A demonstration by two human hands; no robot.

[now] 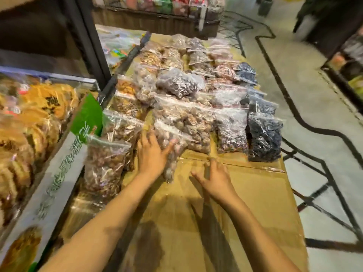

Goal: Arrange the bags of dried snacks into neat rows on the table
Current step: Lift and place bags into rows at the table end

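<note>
My left hand (150, 154) lies spread flat on the brown-snack bag (172, 146), not clamped, so I judge a careless shove could topple the leaning bag (104, 163) beside it.

We saw clear bags (182, 122) of brown snacks, a blue-black bag (264, 136) at right, tan cardboard (255, 193), and a green box flap (88, 116) at left.

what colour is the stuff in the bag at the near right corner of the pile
Very dark, blue-black, inside a clear plastic bag. The head view, the only one, shows it.
</note>
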